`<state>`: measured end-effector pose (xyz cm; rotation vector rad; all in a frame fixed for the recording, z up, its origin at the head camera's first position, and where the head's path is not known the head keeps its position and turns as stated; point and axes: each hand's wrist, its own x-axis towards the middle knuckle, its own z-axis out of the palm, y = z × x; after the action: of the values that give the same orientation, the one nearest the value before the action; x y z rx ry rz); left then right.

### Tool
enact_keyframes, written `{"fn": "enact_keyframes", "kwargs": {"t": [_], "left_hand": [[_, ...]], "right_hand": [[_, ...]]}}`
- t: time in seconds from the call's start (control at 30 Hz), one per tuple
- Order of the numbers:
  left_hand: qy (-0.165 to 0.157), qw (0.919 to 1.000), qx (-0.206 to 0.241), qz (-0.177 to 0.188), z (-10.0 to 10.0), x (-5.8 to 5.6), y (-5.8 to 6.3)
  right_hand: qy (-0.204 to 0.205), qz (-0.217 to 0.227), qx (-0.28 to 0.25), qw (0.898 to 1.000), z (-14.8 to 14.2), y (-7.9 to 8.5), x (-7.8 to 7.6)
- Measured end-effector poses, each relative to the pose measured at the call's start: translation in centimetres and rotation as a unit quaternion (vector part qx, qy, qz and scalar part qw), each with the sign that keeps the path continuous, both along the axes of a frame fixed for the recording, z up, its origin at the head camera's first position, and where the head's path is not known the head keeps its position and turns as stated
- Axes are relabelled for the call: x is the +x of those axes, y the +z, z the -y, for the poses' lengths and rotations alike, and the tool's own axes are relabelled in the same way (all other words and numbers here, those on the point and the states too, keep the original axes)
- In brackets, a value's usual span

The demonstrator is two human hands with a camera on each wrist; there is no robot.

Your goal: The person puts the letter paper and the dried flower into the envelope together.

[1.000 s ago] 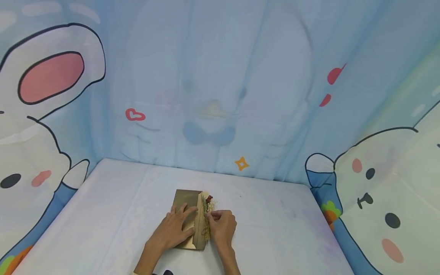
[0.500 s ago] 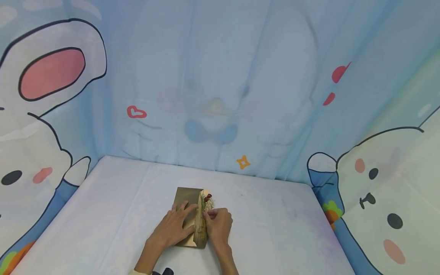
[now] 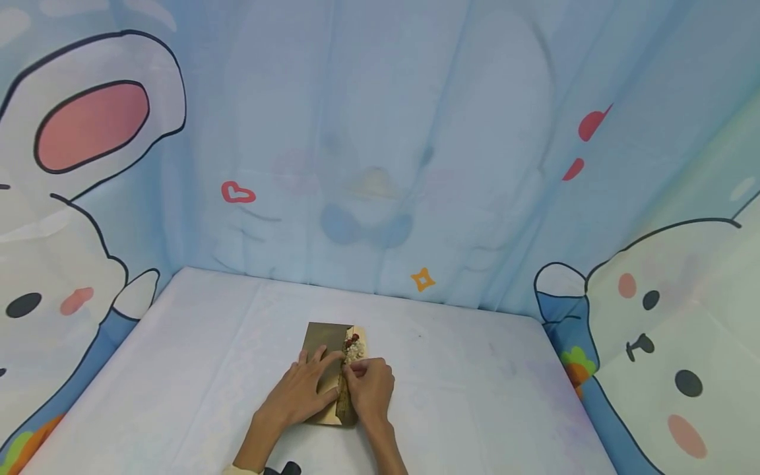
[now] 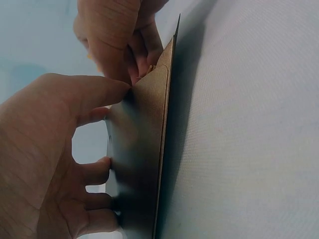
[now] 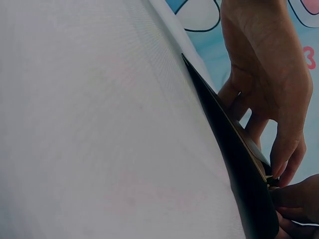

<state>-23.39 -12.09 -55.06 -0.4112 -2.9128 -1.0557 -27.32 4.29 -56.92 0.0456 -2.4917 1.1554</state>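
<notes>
A gold envelope lies on the white-covered table, its long side running away from me. Spread over its face is my left hand, fingers extended and fingertips pressing on it. A small dried-flower bouquet with red and cream heads sits along the envelope's right-hand opening. My right hand pinches its stems between thumb and forefinger; the pinch itself is partly hidden. In the left wrist view, the left thumb touches the envelope's edge beside the right hand. The right wrist view shows the envelope's dark underside slightly raised.
White cloth covers the table around the envelope. A blue curtain with cartoon animals stands behind and at both sides. A small black object shows by the left wrist at the bottom edge.
My right hand has moved left with the dried-flower bouquet, from beside the envelope's right edge to within its opening. The left hand stays on the envelope. The head view has shifted slightly.
</notes>
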Motion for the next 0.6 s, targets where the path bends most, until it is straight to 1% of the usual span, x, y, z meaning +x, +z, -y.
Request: {"fn": "enact_keyframes", "kwargs": {"t": [0.17,0.3,0.43,0.53,0.6], "left_hand": [[0.003,1.0000,-0.004,-0.004,0.0,0.0,0.0],[0.003,1.0000,-0.008,-0.003,-0.1,-0.1,0.0],[0.001,1.0000,-0.006,0.001,-0.1,-0.1,0.2],[-0.001,1.0000,-0.006,0.006,0.0,0.0,0.2],[-0.002,1.0000,-0.008,0.006,0.0,0.0,0.3]], "right_hand": [[0.016,-0.009,-0.004,1.000,0.0,0.1,0.2],[0.024,0.011,-0.019,0.999,-0.3,0.3,0.2],[0.033,0.029,-0.057,0.997,-1.0,0.4,0.0],[0.055,0.040,-0.070,0.995,-1.5,0.4,-0.2],[0.080,0.045,-0.059,0.994,-1.8,0.3,-0.3]]}}
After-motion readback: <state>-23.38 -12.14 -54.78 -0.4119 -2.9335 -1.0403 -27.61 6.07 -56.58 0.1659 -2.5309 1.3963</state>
